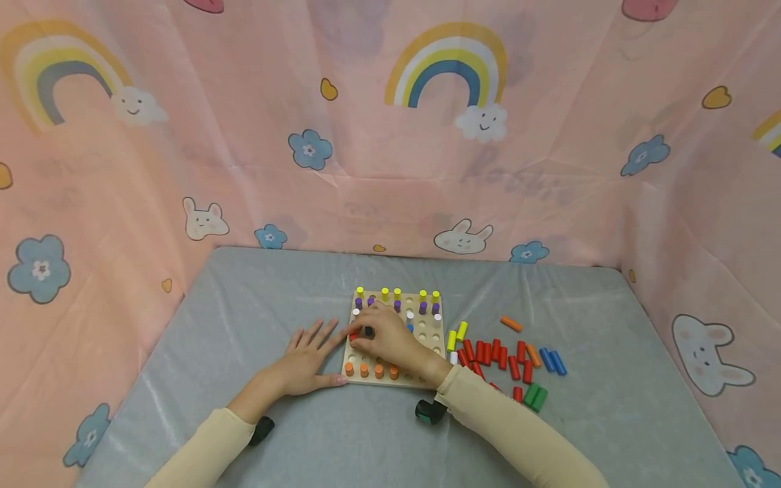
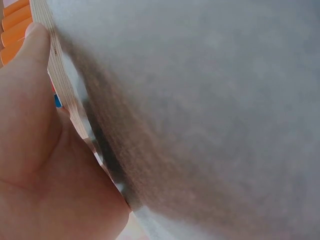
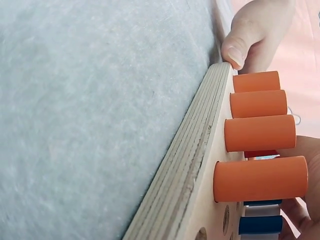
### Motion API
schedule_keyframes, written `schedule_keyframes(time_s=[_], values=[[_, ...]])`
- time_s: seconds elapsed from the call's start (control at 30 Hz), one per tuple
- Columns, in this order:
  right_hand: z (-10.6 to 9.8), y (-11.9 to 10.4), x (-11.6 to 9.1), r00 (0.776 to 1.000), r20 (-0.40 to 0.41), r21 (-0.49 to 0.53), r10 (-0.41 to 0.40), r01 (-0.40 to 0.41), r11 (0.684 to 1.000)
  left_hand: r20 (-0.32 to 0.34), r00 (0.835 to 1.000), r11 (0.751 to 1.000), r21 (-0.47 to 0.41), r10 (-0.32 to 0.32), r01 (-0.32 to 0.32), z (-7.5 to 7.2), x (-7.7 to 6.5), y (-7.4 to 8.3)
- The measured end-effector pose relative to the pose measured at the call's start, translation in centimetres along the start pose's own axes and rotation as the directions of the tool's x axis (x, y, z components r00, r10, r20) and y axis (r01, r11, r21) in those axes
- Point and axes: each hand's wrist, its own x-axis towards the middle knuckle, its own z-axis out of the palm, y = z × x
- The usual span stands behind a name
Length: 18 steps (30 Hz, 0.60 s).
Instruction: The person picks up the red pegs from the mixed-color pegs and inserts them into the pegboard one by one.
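Note:
A wooden pegboard (image 1: 390,381) lies on the grey table, with rows of yellow, purple, white, blue and orange pegs standing in its holes. My right hand (image 1: 390,337) reaches over it from the right, thumb and index finger pinching a red peg (image 1: 353,337) at the left side. The hand hides part of the middle rows. Beside the left edge, my left hand (image 1: 305,362) lies with fingers spread, its thumb touching the near left corner. In the right wrist view, orange pegs (image 3: 260,178) stand along the near edge, and the left thumb (image 3: 235,52) rests at the corner.
Right of the board lie several loose red pegs (image 1: 514,367), with green pegs (image 1: 539,400), blue pegs (image 1: 558,362), yellow pegs (image 1: 462,331) and orange pegs (image 1: 511,323) around them. A pink patterned cloth (image 1: 378,196) hangs behind and beside the table (image 1: 342,440).

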Motion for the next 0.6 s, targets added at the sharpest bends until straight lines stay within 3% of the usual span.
schedule_keyframes(time_s=[0.23, 0.6], values=[[-0.01, -0.01, -0.04, 1.000, -0.013, 0.004, -0.009, 0.009, 1.000, -0.003, 1.000, 1.000, 0.005, -0.011, 0.011, 0.23, 0.09, -0.24], [-0.72, -0.05, -0.32, 0.999, -0.035, 0.101, -0.003, 0.007, 0.995, 0.002, 1.000, 1.000, -0.005, -0.005, 0.005, 0.03, 0.05, -0.03]])
